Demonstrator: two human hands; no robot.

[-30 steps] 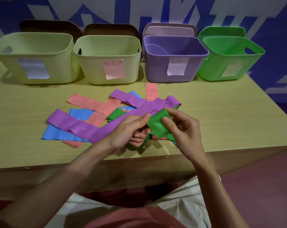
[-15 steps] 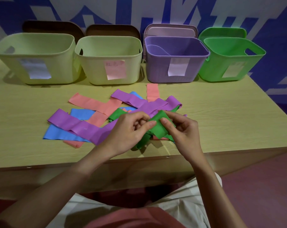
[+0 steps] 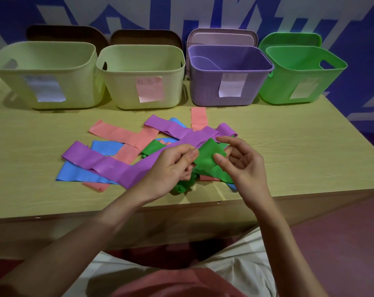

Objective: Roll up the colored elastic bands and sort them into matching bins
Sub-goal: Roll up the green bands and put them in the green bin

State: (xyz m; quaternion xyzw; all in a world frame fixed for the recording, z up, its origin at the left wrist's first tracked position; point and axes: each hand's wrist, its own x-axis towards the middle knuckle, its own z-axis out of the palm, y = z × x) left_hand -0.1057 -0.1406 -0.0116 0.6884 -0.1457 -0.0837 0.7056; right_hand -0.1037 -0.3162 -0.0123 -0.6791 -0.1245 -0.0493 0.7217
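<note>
A green elastic band (image 3: 207,159) is held just above the table's front edge. My left hand (image 3: 171,168) pinches its left side and my right hand (image 3: 241,163) pinches its right side with thumb and forefinger. The band's lower end bunches under my left hand. A pile of flat bands lies behind it: a long purple band (image 3: 100,166), a blue band (image 3: 74,174) and a pink band (image 3: 121,133). Four bins stand in a row at the back: two pale yellow bins (image 3: 44,56) (image 3: 138,58), a purple bin (image 3: 229,61) and a green bin (image 3: 299,61).
Each bin carries a paper label on its front. Lids lean against the blue patterned wall behind the bins. The wooden table (image 3: 299,151) ends close to my body, with dark red floor to the right.
My hands have shifted slightly on the green band, folding it between the fingers. The right hand's fingers have spread a little. The other bands have not moved.
</note>
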